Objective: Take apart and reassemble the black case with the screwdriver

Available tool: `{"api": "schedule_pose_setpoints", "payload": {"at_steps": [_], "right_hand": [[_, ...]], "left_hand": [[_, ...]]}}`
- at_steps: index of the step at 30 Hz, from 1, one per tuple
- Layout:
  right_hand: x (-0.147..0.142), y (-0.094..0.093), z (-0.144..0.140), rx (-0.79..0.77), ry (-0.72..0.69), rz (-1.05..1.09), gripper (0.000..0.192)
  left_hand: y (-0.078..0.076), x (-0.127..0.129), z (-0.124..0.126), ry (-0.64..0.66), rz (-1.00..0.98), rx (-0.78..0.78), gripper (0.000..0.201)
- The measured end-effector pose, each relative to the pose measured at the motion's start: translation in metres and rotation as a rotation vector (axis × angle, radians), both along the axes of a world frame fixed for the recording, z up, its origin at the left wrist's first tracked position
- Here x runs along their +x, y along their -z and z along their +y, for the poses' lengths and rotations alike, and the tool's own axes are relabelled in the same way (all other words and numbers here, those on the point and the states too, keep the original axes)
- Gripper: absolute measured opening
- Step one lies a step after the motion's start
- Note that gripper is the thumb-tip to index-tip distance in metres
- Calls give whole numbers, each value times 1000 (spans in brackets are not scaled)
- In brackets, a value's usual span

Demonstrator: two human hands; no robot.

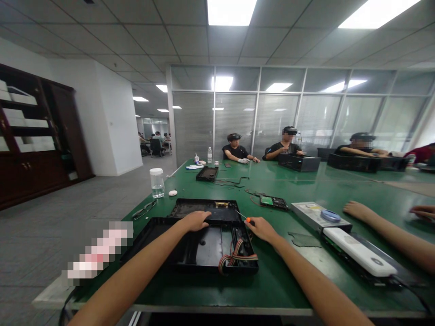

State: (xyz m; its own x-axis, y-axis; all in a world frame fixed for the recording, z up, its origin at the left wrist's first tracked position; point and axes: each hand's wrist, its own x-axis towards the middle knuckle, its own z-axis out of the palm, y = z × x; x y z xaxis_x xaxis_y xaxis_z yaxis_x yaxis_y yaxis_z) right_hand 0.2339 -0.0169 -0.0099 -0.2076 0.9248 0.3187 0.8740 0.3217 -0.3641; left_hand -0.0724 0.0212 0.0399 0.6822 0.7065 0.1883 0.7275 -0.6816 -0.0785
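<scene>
My left hand point(196, 221) lies flat on the black case point(204, 244); my right hand point(261, 228), at its 2 o'clock, is clamped on a screwdriver point(245, 218).

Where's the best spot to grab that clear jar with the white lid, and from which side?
Probably the clear jar is best taken around its straight glass wall, just under the white lid. It stands upright near the table's left edge, with open space around it, so come from the side, from the near right.

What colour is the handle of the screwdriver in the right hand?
Orange screwdriver handle, seen in the head view, held in the right hand.
</scene>
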Motion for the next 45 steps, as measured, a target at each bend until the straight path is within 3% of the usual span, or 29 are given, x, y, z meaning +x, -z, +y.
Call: {"api": "schedule_pose_setpoints", "payload": {"at_steps": [3,7,13,19,23,28,33,40,45], "right_hand": [[4,-1,-1,-24,30,4,40],[1,0,-2,-21,39,90,52],[-13,-4,-8,-12,-33,23,43],[-11,-3,-8,2,-24,25,40],[-10,-1,-6,-3,-42,24,41],[-16,2,-5,57,64,-35,41],[-18,3,-4,156,152,-99,42],[4,-4,1,258,209,114,45],[16,-9,3,246,200,264,43]], "left_hand": [[9,-1,5,45,-3,-22,47],[9,-2,-10,122,-21,27,50],[12,1,-19,326,-14,155,12],[17,4,-16,390,41,291,11],[11,14,-20,391,28,352,14],[-1,52,-22,354,47,183,18],[3,90,-20,404,-25,-16,15],[25,93,-14,376,-308,-193,15],[29,90,-15,415,-329,-205,17]]}}
